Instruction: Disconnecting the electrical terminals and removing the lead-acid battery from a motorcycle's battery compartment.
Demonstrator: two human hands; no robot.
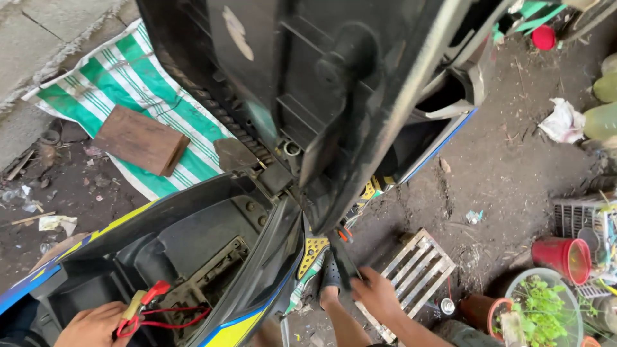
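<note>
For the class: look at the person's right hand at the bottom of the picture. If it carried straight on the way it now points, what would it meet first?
The right hand points up and slightly left, gripping a dark rod. Following that line, it would probably first meet the lower edge of the raised black seat underside, though depth is hard to judge from this one view.

A red wire [168, 319] is looping out of the scooter's open under-seat compartment [212, 257], ending in a red-sleeved terminal clip [156, 290] with a yellowish tab, lying against the left hand [96, 326] at the compartment's near edge. A dark, slim tool [344, 257] is slanting down from under the raised black seat [321, 96], with the right hand [376, 295] closing around its lower end.
</note>
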